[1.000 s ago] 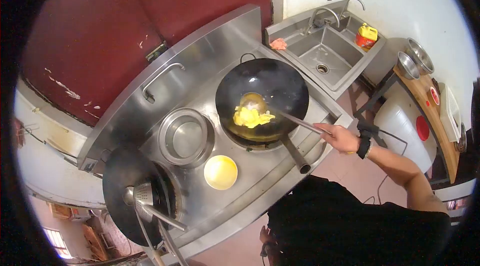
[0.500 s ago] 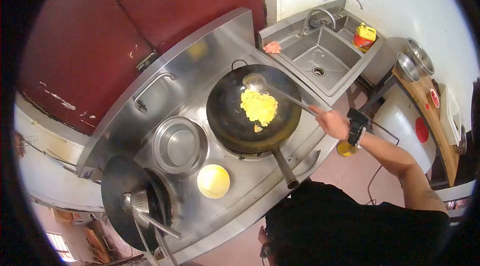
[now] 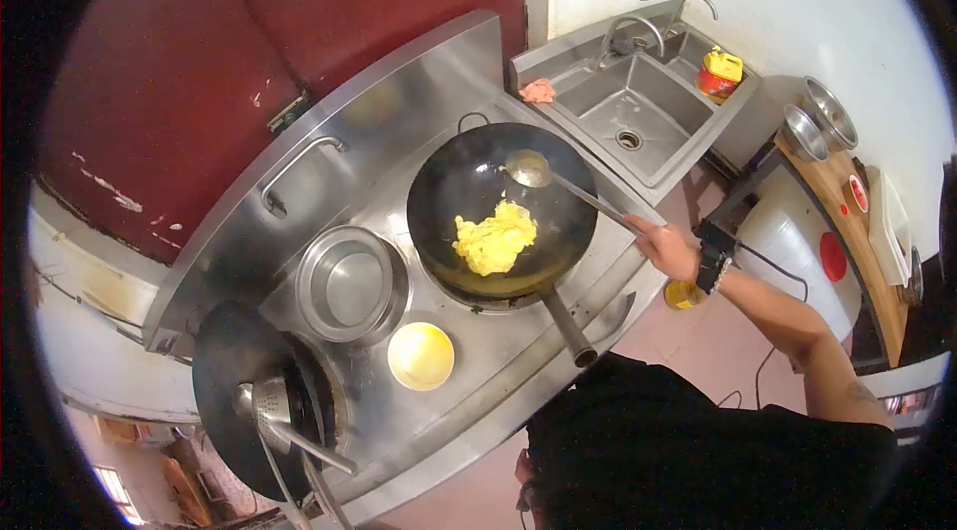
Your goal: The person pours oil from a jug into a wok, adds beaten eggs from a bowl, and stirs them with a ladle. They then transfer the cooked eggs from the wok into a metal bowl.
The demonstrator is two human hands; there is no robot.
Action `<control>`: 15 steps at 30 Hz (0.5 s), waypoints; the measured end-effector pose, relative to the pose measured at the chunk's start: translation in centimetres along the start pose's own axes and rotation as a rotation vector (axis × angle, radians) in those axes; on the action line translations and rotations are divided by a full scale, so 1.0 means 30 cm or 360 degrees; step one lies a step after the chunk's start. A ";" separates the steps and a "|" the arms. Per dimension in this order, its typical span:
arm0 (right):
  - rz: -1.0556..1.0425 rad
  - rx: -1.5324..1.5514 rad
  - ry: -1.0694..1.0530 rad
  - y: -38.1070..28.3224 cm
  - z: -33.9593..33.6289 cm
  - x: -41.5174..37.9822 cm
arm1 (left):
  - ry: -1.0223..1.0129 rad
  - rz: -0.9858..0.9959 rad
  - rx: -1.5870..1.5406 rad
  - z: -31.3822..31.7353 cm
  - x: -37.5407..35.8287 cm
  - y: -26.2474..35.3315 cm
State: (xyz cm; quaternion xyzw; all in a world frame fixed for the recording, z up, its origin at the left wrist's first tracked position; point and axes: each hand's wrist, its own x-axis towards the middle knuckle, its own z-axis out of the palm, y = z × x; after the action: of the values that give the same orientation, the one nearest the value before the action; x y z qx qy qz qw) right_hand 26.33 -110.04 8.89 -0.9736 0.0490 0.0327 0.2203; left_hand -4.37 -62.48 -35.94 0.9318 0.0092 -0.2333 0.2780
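Note:
My right hand is closed around the end of a long-handled metal ladle. The ladle's bowl rests over the upper part of a dark wok, apart from a yellow clump of scrambled egg. The egg lies in the lower middle of the wok, whose tubular handle points toward my body. At the lower edge of the black shirt, my left hand hangs low, mostly hidden, and its fingers cannot be made out.
Left of the wok stand a metal pot and a yellow-stained bowl. A second wok holds a perforated strainer and other long-handled tools. Beyond the steel counter are a sink, a yellow-and-red jug and a wooden shelf with metal bowls.
The ladle's bowl has moved right, away from the egg. The egg has shifted left and toward the near side of the wok. My right hand still grips the handle.

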 end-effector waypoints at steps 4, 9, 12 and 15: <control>-0.0139 0.0058 0.0040 -0.056 0.032 -0.019 | -0.0088 -0.0212 -0.0315 -0.060 -0.011 0.026; 0.0766 0.1930 -0.0789 -0.194 0.100 -0.048 | -0.0058 -0.0455 -0.0887 -0.186 -0.015 0.068; 0.0584 0.1598 -0.0680 -0.288 0.035 -0.107 | 0.0027 -0.0830 -0.1479 -0.274 -0.035 0.126; -0.0098 0.0926 -0.0298 -0.207 0.034 -0.146 | 0.0213 -0.0919 -0.2219 -0.137 -0.023 -0.011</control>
State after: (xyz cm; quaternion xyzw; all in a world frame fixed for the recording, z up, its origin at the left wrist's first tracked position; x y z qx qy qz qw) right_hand 22.62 -103.67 11.00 -0.8634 0.0061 0.1003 0.4944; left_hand -3.26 -59.99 -32.79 0.5129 0.4150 -0.1800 0.7296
